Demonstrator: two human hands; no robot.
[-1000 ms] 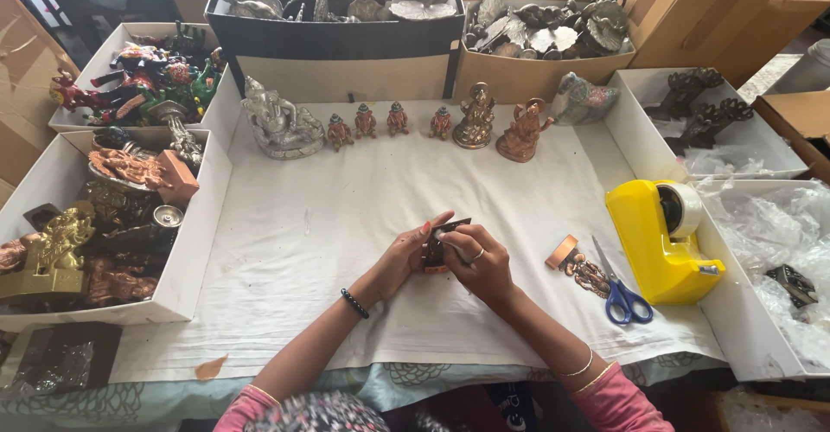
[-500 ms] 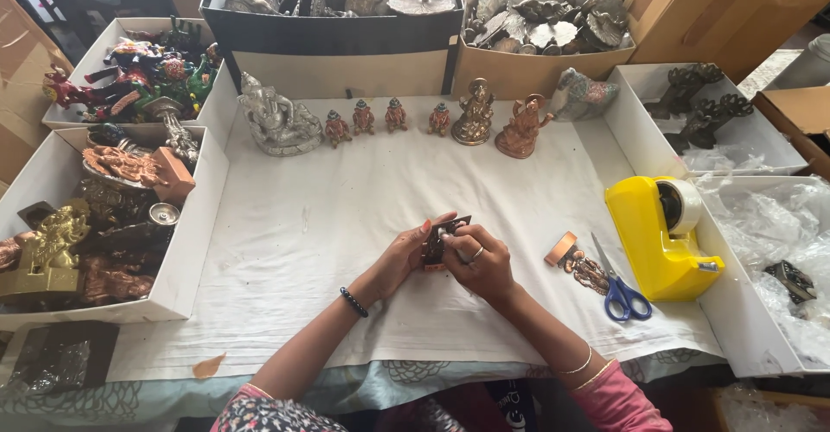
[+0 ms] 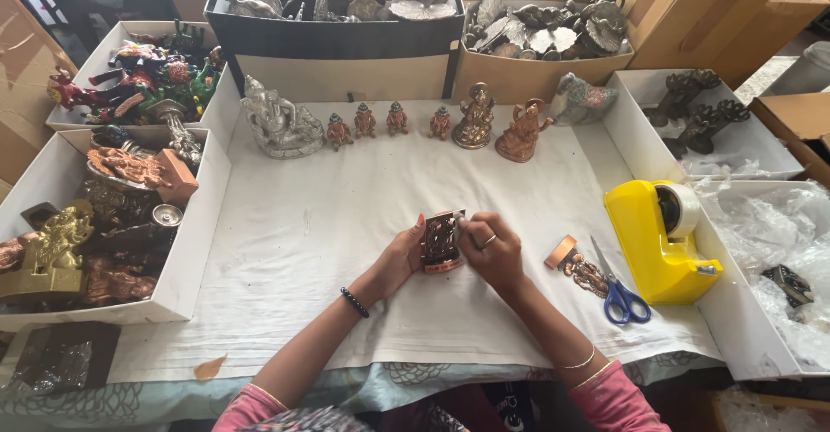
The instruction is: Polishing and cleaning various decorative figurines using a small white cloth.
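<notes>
Left hand [image 3: 399,259]: cups the left edge of a small copper-coloured idol plaque [image 3: 442,242], fingers curled behind it, thumb at the front.
Right hand [image 3: 490,247]: fingertips pinched on the plaque's upper right corner; ring on one finger.
Plaque: held upright between both hands, just above the white cloth [image 3: 346,224], mid-surface, front facing the camera.
Wrists: dark bead bracelet [image 3: 354,301] on the left; thin bangles [image 3: 581,364] on the right, pink sleeves at both.
Near right: a second small copper figure [image 3: 577,266] lying flat on the cloth, blue-handled scissors [image 3: 616,287] just beside it, then a yellow tape dispenser [image 3: 659,242].
Far edge of cloth: silver elephant-headed figure [image 3: 278,122], row of four small painted figures [image 3: 386,121], two taller copper idols [image 3: 497,124], a grey bird figure [image 3: 581,98].
Left of surface: white trays [image 3: 194,224] with gold, brown and brightly painted figures.
Back: boxes [image 3: 346,47] heaped with grey metal pieces.
Right: white tray with dark figures [image 3: 696,108]; clear plastic wrap [image 3: 769,224].
</notes>
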